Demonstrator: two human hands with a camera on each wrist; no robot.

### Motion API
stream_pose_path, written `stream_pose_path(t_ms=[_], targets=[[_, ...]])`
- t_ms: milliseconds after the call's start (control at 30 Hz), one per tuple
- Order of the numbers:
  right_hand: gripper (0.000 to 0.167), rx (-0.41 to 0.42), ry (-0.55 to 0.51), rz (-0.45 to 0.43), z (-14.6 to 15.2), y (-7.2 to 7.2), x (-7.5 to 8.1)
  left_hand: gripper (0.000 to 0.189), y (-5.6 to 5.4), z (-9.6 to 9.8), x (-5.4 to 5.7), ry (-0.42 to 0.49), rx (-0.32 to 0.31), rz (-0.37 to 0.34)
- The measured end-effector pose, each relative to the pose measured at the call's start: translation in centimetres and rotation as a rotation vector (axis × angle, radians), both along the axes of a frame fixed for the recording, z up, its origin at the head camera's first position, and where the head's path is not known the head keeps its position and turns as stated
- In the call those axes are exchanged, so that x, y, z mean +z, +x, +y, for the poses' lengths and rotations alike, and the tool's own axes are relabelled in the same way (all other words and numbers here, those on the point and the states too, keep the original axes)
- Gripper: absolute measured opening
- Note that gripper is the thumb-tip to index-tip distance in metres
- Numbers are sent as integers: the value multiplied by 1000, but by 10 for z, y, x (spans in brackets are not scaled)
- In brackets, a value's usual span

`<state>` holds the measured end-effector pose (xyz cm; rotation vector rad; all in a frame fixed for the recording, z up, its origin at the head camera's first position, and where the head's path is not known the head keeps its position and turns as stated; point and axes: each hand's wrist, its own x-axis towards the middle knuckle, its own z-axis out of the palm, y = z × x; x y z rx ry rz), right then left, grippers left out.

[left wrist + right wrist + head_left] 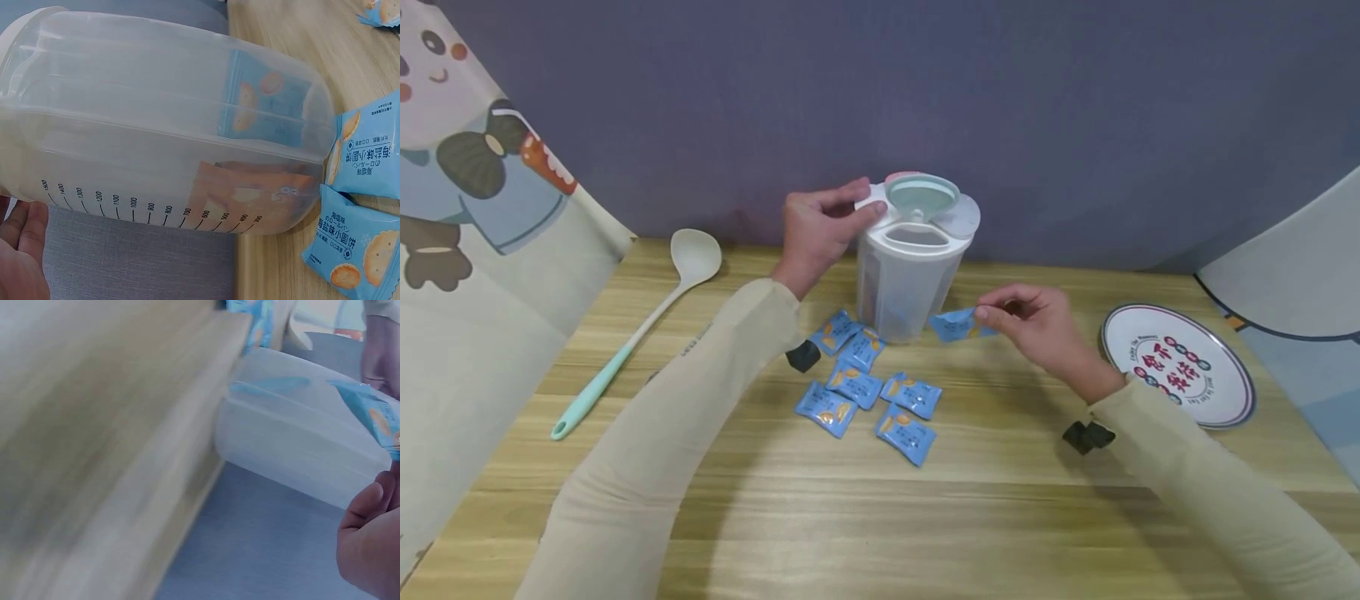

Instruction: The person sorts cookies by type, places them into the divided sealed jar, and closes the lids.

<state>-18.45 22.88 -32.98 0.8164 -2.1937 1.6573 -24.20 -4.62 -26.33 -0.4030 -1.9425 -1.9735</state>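
A translucent storage canister [906, 283] with measuring marks stands at the back of the table. Its white lid has a green flap [922, 197] raised over an opening. My left hand [823, 233] holds the lid's left edge, thumb on top. To the right of the canister, my right hand [1037, 329] pinches a blue biscuit packet [955, 325] by one end, above the table. Through the canister wall, the left wrist view shows a blue packet [265, 100] and an orange packet [250, 194] in separate compartments. Several more blue biscuit packets [854, 383] lie in front of the canister.
At the left, a ladle [694, 257] with a pale green handle lies on the wooden table [820, 533]. A white plate [1217, 375] with red lettering sits at the right. Behind the canister rises a grey-blue panel [1075, 125].
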Motion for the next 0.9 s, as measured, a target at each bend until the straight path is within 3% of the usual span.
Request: stream_pose_path(t_ms=[300,467,633,900], targets=[[7,74,-86,113,-3,-4,34,29,0,1,1,-3,-3,33],[7,100,-147,149,-6,-4,52,29,-1,2,-1,2,-12,16],[9,75,-192,184,-9,-5,67,29,-2,3,-2,10,-18,21],[12,33,-313,167,-16,-10,85,30,-2,4,-2,12,-14,27]])
